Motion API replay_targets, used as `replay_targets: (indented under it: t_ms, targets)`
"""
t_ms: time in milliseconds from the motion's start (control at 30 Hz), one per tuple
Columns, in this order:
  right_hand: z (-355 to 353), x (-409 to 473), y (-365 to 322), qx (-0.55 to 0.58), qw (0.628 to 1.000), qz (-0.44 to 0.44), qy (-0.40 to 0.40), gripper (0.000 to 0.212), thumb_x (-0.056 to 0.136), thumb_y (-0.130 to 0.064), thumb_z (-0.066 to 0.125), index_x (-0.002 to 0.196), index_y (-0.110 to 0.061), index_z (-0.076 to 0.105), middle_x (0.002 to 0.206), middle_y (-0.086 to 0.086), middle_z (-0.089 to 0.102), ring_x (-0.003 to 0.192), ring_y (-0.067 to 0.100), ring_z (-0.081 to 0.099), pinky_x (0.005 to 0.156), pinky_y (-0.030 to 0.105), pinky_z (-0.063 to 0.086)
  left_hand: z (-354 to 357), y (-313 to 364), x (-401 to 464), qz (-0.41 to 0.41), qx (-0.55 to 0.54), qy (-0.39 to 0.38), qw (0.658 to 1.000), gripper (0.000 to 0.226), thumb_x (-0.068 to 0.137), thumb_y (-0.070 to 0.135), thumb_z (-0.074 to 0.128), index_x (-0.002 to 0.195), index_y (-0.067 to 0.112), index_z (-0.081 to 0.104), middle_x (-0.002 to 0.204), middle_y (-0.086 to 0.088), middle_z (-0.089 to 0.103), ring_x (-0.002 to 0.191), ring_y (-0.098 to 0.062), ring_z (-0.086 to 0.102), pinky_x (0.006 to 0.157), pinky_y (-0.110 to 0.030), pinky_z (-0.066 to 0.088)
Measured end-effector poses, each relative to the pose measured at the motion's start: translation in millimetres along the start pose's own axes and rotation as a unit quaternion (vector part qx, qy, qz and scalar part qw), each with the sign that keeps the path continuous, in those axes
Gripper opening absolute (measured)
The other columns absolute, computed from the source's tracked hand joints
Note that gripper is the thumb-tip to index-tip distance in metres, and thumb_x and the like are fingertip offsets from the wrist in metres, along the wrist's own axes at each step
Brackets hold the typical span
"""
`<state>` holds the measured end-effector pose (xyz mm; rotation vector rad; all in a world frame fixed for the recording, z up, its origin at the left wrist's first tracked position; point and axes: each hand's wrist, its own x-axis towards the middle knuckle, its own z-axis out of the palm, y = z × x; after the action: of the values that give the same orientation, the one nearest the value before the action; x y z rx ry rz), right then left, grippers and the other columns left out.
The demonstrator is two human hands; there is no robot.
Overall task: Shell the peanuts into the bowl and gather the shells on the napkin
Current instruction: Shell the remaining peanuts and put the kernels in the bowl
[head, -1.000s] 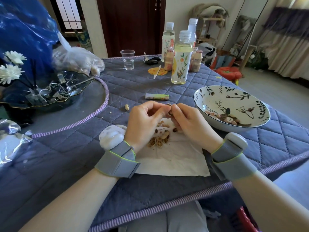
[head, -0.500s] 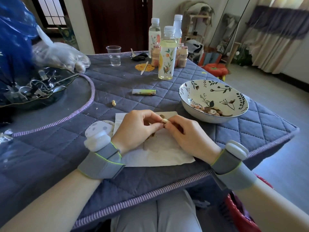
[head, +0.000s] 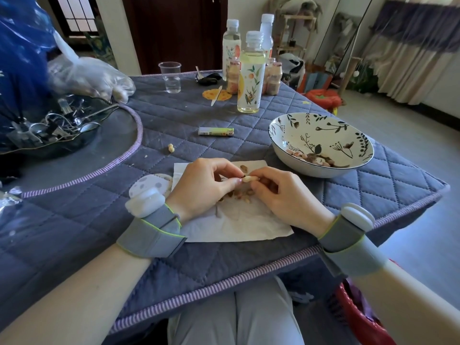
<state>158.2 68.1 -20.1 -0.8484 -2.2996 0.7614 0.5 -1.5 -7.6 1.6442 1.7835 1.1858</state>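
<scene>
Both hands are low over the napkin [head: 231, 224], and between them I've got one pale peanut [head: 249, 179], pinched from either end: my left hand [head: 201, 186] has thumb and forefinger on its left tip, my right hand [head: 286, 194] closes its fingertips on the right tip. The nut's long axis runs left to right, straight across the gap between my fingertips, so neither hand is nearer; they meet on it. Whether it is a bare kernel or half a shell with the kernel inside, I can't tell from here. Shell scraps [head: 242, 194] lie on the napkin right under my knuckles. The bowl [head: 293, 159] sits up and to the right on the worktop [head: 249, 257], a small heap of kernels in its bottom, plainly closer to my right hand. My reading: once this one is free, the right hand carries it over, a short reach away and rightward.
</scene>
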Motion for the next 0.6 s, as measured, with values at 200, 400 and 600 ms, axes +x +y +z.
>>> replay_targets:
  t_ms: [200,400,600]
  targets:
    - [-2,0,-1,0.008,1.0,0.005,0.012,0.02,0.091,-0.024,0.052,0.102,-0.016,0.066,0.082,-0.004,0.066,0.067,0.003,0.055,0.063,0.01,0.041,-3,4,-1,0.003,0.003,0.005,1.0,0.01,0.079,0.013,0.068,0.081,0.023,0.07,0.066,0.015,0.064,0.052,-0.002,0.05,0.051,-0.01,0.04]
    - [-5,2,-2,0.025,0.996,0.036,0.071,0.015,0.09,-0.024,0.053,0.089,-0.015,0.066,0.066,-0.014,0.056,0.062,-0.004,0.051,0.058,0.007,0.038,-13,4,1,0.008,0.016,0.035,0.999,0.009,0.081,0.015,0.066,0.083,0.023,0.07,0.054,0.023,0.06,0.047,-0.001,0.046,0.046,-0.006,0.033]
    - [-7,1,1,-0.046,0.998,0.028,0.043,0.016,0.086,-0.02,0.058,0.097,-0.013,0.066,0.078,0.003,0.056,0.064,0.008,0.046,0.063,0.016,0.036,-23,-2,3,0.024,0.125,-0.04,0.991,0.018,0.08,0.02,0.064,0.078,0.038,0.063,0.077,0.017,0.066,0.053,-0.005,0.046,0.054,-0.018,0.037]
